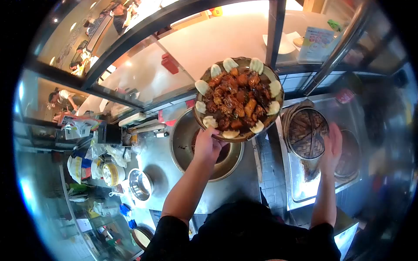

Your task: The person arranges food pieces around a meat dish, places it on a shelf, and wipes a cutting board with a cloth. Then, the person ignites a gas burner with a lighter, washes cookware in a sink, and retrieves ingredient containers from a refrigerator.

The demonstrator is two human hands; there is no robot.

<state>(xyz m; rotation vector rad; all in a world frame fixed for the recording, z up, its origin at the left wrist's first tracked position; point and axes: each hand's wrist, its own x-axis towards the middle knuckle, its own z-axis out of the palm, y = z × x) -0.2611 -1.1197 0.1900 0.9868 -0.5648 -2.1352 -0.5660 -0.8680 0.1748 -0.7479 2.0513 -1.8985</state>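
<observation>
My left hand (209,145) grips the near edge of a dark round plate (241,138), holding it up over a large metal basin (178,150). Glossy brown braised chunks (237,100) fill the plate's middle, and pale bun-like pieces (275,88) ring its rim. Part of the basin is hidden beneath the plate; something dark red lies inside it. My right hand (333,143), fingers stretched out, is at the right side of a round woven bamboo steamer lid (307,130). I cannot tell whether it touches the lid.
The steamer stands on a metal steaming counter (298,191), with a blurred round shape to its right. A smaller metal bowl (140,185) sits on the left worktop. Framed glass panes (130,98) stand ahead, with a red box (170,64) and several seated people beyond.
</observation>
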